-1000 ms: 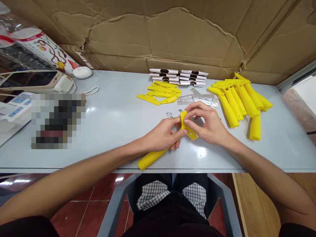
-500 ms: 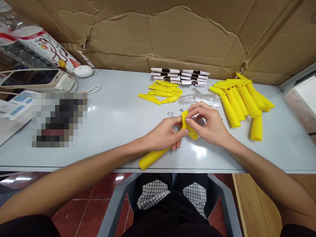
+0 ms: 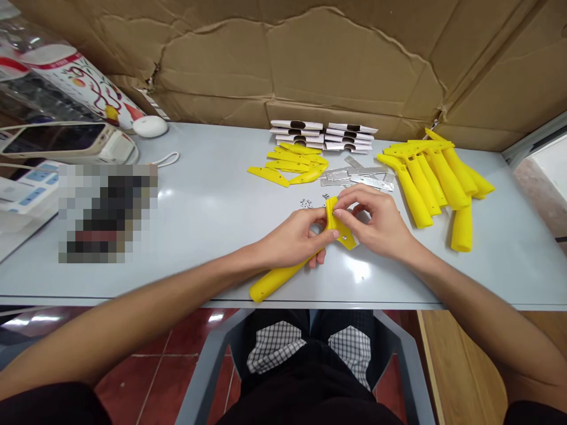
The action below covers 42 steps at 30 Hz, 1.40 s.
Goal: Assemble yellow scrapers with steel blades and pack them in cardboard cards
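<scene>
My left hand is closed around the neck of a yellow scraper handle, whose round grip slants down toward the table's front edge. A silvery screw sits in the lower part of its flat head. At the head's upper part, the thumb and forefinger of my right hand pinch a small screw, mostly covered by the fingertips. Just beyond my hands lie several loose screws, flat metal blades and yellow clamp plates.
More yellow scraper handles are heaped at the right. Folded white card sleeves are stacked at the back against a cardboard sheet. On the left are a phone-like device, a white mouse-shaped object and a blurred-out item.
My right fingertips have shifted slightly on the scraper head, and a bit of the small screw now shows between them. My left hand keeps the same hold on the scraper handle.
</scene>
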Each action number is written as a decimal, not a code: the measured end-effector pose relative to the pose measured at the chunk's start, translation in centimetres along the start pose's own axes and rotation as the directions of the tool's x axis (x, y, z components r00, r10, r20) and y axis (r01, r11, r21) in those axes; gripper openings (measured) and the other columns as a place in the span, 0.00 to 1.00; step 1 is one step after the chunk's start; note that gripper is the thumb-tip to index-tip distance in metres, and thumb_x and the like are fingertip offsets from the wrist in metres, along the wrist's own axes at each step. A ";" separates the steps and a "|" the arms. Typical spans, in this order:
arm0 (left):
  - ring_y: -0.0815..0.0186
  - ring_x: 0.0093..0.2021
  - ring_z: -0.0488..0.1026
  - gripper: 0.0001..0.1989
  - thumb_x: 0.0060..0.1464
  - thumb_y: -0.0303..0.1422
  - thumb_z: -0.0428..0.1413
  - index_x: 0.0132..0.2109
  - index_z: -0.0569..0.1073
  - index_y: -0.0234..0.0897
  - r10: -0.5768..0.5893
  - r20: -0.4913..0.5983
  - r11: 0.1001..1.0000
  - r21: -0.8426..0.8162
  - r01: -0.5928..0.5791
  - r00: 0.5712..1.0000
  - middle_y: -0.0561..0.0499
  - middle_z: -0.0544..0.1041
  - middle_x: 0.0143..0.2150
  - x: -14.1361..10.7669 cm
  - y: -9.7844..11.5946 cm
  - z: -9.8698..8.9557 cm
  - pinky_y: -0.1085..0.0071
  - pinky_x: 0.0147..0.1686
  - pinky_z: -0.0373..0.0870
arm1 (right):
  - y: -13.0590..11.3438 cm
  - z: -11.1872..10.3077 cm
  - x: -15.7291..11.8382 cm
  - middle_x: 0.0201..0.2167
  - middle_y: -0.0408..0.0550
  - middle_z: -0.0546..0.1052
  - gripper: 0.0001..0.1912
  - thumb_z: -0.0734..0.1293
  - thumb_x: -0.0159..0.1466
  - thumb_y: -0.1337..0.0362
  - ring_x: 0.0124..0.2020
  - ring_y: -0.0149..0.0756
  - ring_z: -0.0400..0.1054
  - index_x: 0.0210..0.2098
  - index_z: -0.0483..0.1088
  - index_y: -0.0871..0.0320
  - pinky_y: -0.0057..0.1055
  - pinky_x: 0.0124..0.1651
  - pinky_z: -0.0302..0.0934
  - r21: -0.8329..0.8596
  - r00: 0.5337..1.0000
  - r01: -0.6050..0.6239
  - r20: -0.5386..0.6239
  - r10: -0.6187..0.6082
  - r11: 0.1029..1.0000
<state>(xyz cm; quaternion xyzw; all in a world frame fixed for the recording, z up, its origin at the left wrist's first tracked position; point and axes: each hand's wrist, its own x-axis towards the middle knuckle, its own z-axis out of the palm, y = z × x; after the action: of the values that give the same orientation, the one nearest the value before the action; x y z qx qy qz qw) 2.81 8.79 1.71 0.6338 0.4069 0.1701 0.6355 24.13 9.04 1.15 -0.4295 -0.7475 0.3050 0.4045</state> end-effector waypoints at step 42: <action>0.68 0.20 0.75 0.07 0.72 0.34 0.58 0.52 0.72 0.36 0.000 0.002 1.000 -0.024 0.000 1.000 0.57 0.77 0.25 0.0 0.1 -0.1 0.72 0.23 0.74 | 1.5 -0.9 0.3 0.46 0.51 0.85 0.07 0.71 0.71 0.71 0.45 0.40 0.83 0.43 0.83 0.56 0.37 0.49 0.77 -0.226 0.919 0.392 0.051 -0.391 0.892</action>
<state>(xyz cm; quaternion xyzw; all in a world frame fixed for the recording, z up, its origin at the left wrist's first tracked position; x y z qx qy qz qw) 2.77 8.90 1.80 0.6262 0.4042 0.1746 0.6435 25.41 10.02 0.50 -0.3140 -0.8498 0.1290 0.4032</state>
